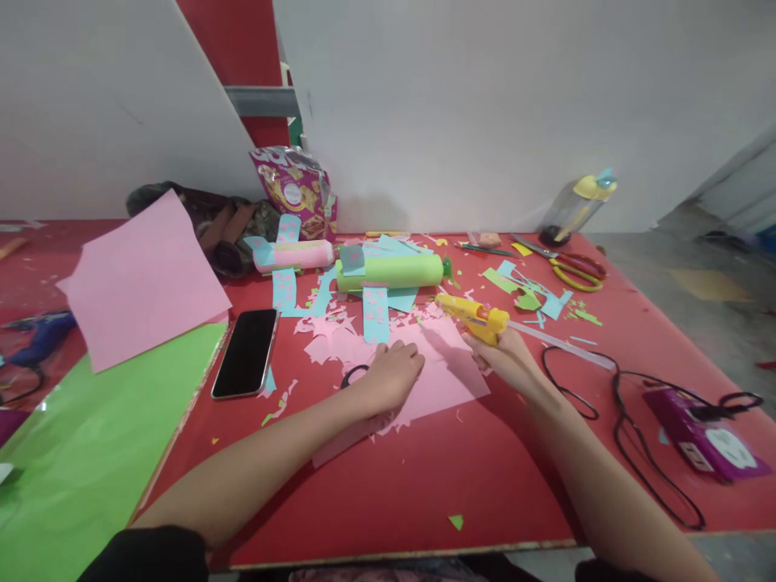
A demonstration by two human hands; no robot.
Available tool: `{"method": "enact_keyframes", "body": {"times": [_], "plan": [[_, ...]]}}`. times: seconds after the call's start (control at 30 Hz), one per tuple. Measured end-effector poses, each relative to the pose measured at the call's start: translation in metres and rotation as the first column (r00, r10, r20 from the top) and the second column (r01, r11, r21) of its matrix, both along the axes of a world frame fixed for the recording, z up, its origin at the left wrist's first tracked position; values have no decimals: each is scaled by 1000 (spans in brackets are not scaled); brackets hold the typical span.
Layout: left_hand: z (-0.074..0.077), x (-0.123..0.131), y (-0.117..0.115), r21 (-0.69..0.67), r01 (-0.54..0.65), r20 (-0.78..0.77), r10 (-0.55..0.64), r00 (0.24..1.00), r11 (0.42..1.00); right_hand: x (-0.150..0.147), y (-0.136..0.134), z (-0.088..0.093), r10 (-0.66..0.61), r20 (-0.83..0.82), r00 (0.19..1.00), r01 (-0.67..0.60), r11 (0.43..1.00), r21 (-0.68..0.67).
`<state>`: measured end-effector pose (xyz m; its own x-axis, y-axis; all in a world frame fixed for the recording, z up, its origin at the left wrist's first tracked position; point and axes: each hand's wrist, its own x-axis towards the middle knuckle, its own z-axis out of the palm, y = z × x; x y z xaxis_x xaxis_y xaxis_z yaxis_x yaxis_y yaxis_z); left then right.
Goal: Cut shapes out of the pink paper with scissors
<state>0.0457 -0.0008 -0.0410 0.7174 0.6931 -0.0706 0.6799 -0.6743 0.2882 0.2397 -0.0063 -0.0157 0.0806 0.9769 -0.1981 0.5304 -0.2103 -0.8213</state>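
My right hand [506, 356] is wrapped round a yellow hot glue gun [466, 311], its nozzle aimed left. A clear glue stick [563, 343] juts out of the gun's back end. My left hand [397, 376] rests with curled fingers on a pink paper sheet [449, 380]; what its fingers hold, if anything, is hidden. Beside that wrist shows a black loop [355, 373], perhaps a scissors handle. Beyond the hands lies a green paper-covered tube [394, 272] with light blue paper wings [376, 311]. A smaller pink tube [297, 255] with blue wings lies to its left.
A phone [246, 353] and pink and green sheets [145, 283] lie left. Behind stand a snack bag [297, 190] and a bottle [575, 210]. Pliers or scissors with red and yellow handles [579, 271], paper scraps, a black cord [618, 412] and a purple power strip [706, 432] are right.
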Motion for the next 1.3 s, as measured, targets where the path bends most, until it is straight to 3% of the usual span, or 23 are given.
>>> {"method": "enact_keyframes", "body": {"times": [0.13,0.4,0.63,0.77,0.87,1.07,1.3], "plan": [[7,-2,2,5,55,-25,-55,998,998,4,-1,-2,-8,-10,1000,8,1000,-5],[5,-3,0,-17,199,-47,-199,979,980,6,-3,-6,-7,20,1000,7,1000,-9],[7,-6,-3,-59,191,72,-186,980,980,6,-3,-5,-5,51,999,4,1000,6],[10,-16,1,-83,95,209,-76,975,992,6,-4,-4,0,72,997,-2,1000,20],[13,-30,12,-103,-67,286,94,954,992,6,-3,-5,0,93,996,-3,1000,23],[15,-57,36,-140,-413,366,435,823,900,5,-3,-6,-3,135,991,2,1000,7],[10,-63,41,-200,-519,358,555,751,831,2,-3,-2,2,169,986,0,1000,-11]]}}
